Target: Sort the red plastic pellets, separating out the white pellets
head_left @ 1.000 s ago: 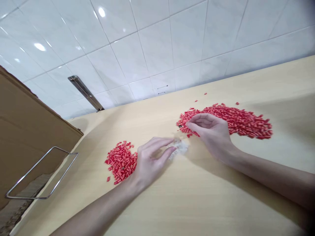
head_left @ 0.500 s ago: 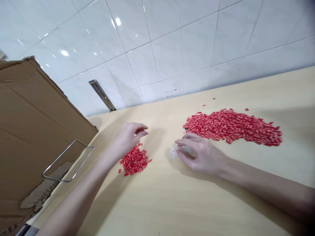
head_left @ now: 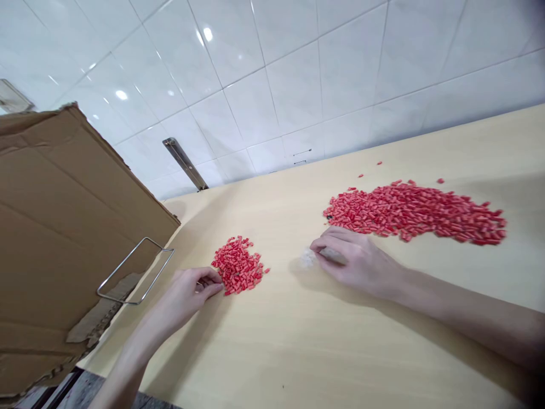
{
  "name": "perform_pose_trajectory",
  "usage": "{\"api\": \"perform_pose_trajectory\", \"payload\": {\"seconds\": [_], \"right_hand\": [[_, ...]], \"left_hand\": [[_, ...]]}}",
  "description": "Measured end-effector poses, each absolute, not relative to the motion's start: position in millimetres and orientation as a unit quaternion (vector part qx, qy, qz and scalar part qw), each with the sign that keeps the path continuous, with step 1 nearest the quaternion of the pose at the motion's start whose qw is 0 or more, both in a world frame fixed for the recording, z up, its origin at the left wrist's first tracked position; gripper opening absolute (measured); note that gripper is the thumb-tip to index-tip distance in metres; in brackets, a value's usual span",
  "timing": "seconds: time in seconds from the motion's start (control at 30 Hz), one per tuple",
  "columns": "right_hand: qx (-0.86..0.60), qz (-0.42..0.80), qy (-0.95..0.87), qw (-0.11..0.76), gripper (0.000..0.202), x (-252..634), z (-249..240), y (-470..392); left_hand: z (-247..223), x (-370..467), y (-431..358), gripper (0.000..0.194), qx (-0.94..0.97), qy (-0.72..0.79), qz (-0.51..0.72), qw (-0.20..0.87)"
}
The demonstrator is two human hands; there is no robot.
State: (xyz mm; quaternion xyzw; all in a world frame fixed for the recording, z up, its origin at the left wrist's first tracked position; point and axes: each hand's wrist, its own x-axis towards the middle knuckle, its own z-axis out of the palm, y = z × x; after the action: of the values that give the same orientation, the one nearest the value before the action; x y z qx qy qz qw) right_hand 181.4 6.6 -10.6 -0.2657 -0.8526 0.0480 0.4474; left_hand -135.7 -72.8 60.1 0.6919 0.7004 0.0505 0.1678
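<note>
My left hand (head_left: 193, 292) rests low at the left edge of a small pile of short red tube-like pieces (head_left: 240, 267). Its thumb and fingers are pinched together at the pile, and whatever lies between them is hidden. My right hand (head_left: 361, 261) is closed in a pinch over a little heap of clear, whitish bits (head_left: 307, 258), partly covered by the fingers. What the right fingertips hold is too small to make out. Just beyond that hand spreads a larger, long pile of the same red pieces (head_left: 417, 210).
Both piles lie on a pale wooden tabletop (head_left: 272, 341) against a white tiled wall (head_left: 293, 85). A large cardboard box (head_left: 55, 227) stands at the left, with a metal wire loop (head_left: 136, 270) beside it. A metal strip (head_left: 185, 163) leans at the wall. Stray red pieces (head_left: 379, 163) lie behind the large pile.
My left hand has come down and toward me, from above the small pile's far side to its left edge, its fingers closing. My right hand stays by the clear bits, fingertips closer together. The view shifted slightly.
</note>
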Motion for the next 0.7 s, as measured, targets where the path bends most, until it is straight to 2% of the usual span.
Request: {"api": "perform_pose_trajectory", "payload": {"seconds": [0.13, 0.27, 0.4, 0.53, 0.7], "right_hand": [[-0.277, 0.07, -0.828, 0.482, 0.016, 181.5, -9.2, 8.7], [-0.292, 0.125, -0.808, 0.496, 0.017, 183.2, -10.5, 13.5], [-0.326, 0.214, -0.781, 0.488, 0.014, 185.4, -6.1, 15.3], [-0.363, 0.282, -0.741, 0.49, 0.009, 186.6, -0.4, 14.3], [-0.382, 0.331, -0.678, 0.534, 0.005, 186.6, -2.1, 16.7]], "left_hand": [[67.4, -136.3, -70.3, 0.021, 0.695, 0.699, 0.076, 0.15], [76.4, -111.3, -64.6, 0.021, 0.71, 0.665, 0.174, 0.152], [64.5, -48.5, -51.6, 0.011, 0.683, 0.578, 0.335, 0.295], [35.1, 5.0, -28.0, 0.013, 0.606, 0.497, 0.468, 0.408], [13.8, 21.4, -2.9, 0.018, 0.543, 0.457, 0.549, 0.442]]}}
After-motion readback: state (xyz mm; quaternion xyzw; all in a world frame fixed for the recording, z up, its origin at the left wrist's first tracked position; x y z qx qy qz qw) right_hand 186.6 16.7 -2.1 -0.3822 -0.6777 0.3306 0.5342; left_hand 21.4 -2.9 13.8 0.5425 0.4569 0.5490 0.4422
